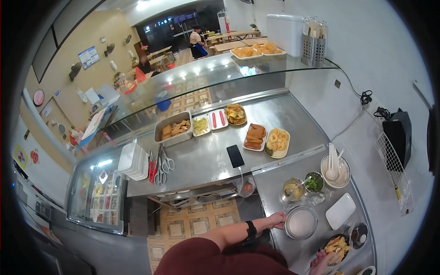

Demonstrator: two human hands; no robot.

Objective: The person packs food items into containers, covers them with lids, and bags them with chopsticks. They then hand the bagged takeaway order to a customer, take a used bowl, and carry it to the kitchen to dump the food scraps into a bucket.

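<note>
My left hand (276,220), with a dark band on its wrist, is at the left rim of a round metal container (301,222) with a pale, flat top. Its fingers are curled together; whatever they hold, if anything, is hidden. My right hand (321,261) grips the lower left edge of a dark bowl of food (338,250), which holds yellowish and reddish pieces. Right of that bowl stands a small container of dark sauce (359,234). A white rectangular tray (340,211) lies above the bowl.
Metal pots with yellowish paste (293,189) and chopped greens (314,182) stand near a bowl of white ladles (336,170). A phone (235,156) on a cable, fried-food trays (277,142), scissors (160,177) and stacked white trays (133,161) sit on the counter. A glass shelf (220,80) crosses above; a person (197,43) stands beyond.
</note>
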